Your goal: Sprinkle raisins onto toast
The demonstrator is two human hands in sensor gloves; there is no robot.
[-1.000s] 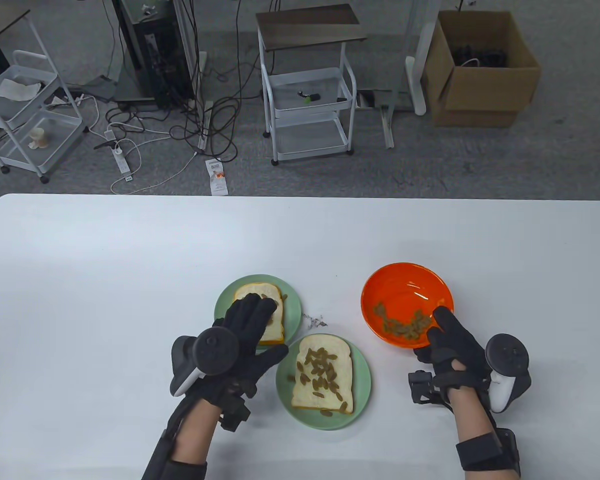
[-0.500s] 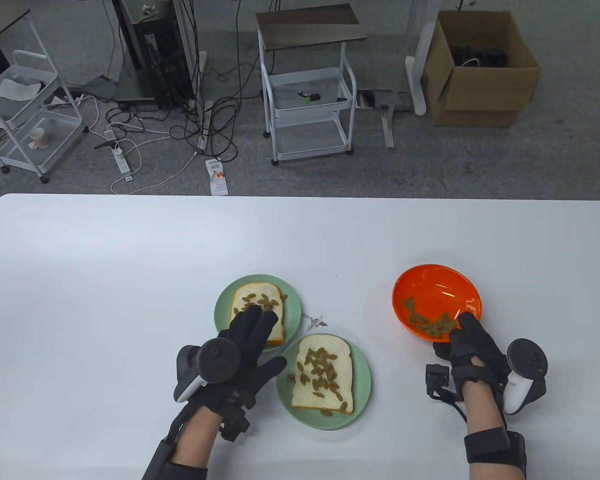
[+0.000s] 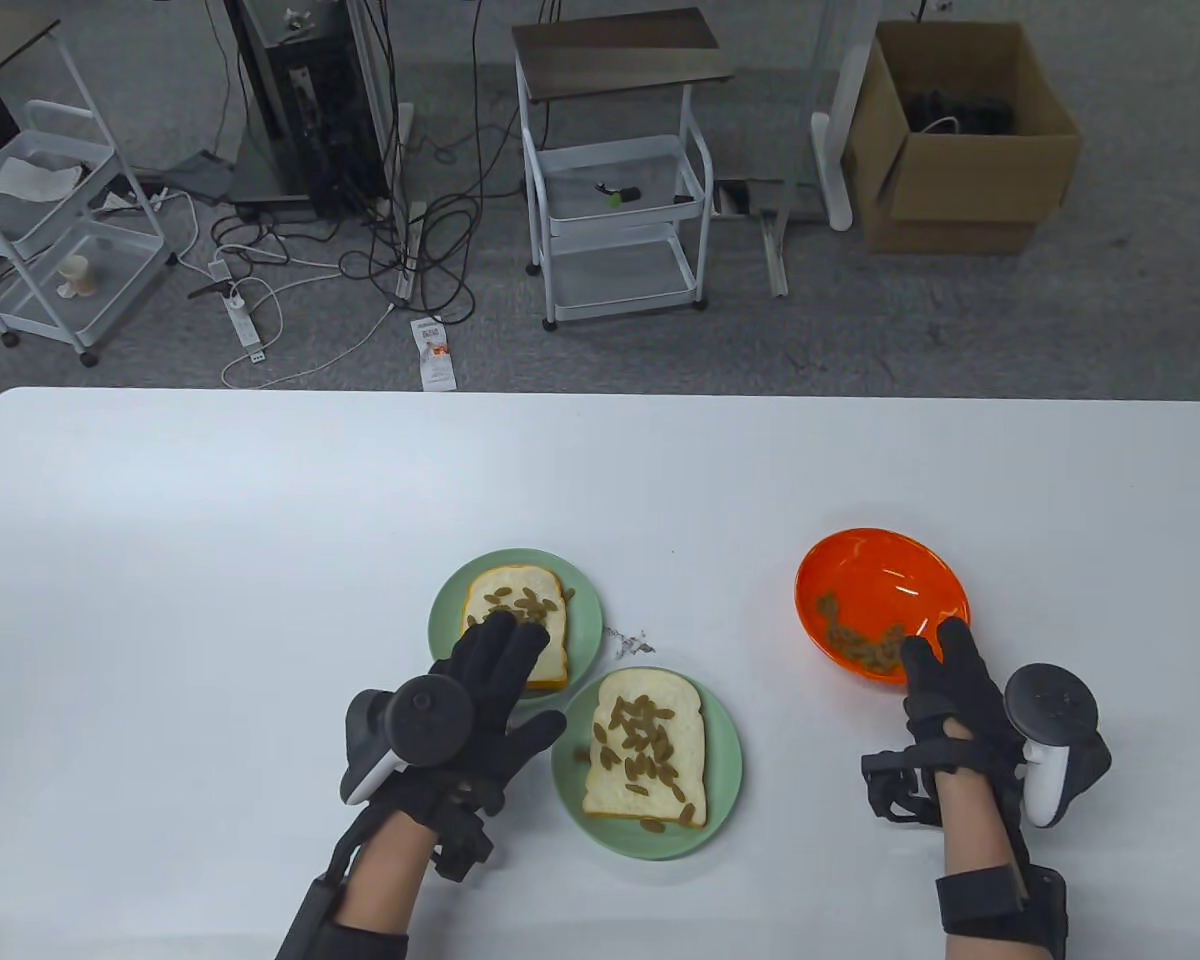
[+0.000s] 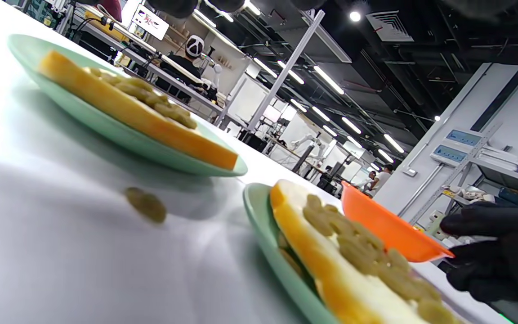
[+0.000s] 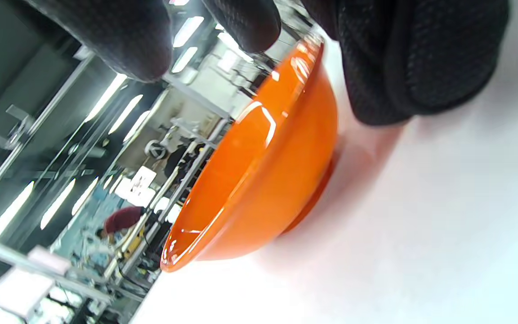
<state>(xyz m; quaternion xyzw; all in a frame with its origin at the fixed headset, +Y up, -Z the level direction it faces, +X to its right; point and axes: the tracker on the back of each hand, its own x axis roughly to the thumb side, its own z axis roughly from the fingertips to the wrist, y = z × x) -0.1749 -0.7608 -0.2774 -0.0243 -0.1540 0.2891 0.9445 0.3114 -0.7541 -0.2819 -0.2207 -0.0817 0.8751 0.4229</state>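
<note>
Two slices of toast carry raisins, each on a green plate: the far toast [image 3: 515,600] on the far plate [image 3: 585,625] and the near toast [image 3: 650,750] on the near plate [image 3: 725,790]. My left hand [image 3: 525,675] is spread flat, palm down, over the far toast's near edge and holds nothing. An orange bowl [image 3: 880,575] with raisins [image 3: 865,645] stands on the table at the right. My right hand [image 3: 930,650] holds its near rim, with fingers [image 5: 241,22] over the rim and the thumb against the outer wall of the bowl [image 5: 263,171].
A loose raisin [image 4: 146,204] lies on the white table between the plates. Small crumbs [image 3: 628,642] lie between the far plate and the bowl. One raisin [image 3: 652,825] sits on the near plate's front rim. The table's far edge [image 3: 600,392] borders a floor with carts.
My right hand has carried the orange bowl to the right, away from the plates, and it now stands on the table. My left hand has drawn back slightly, uncovering raisins on the far toast.
</note>
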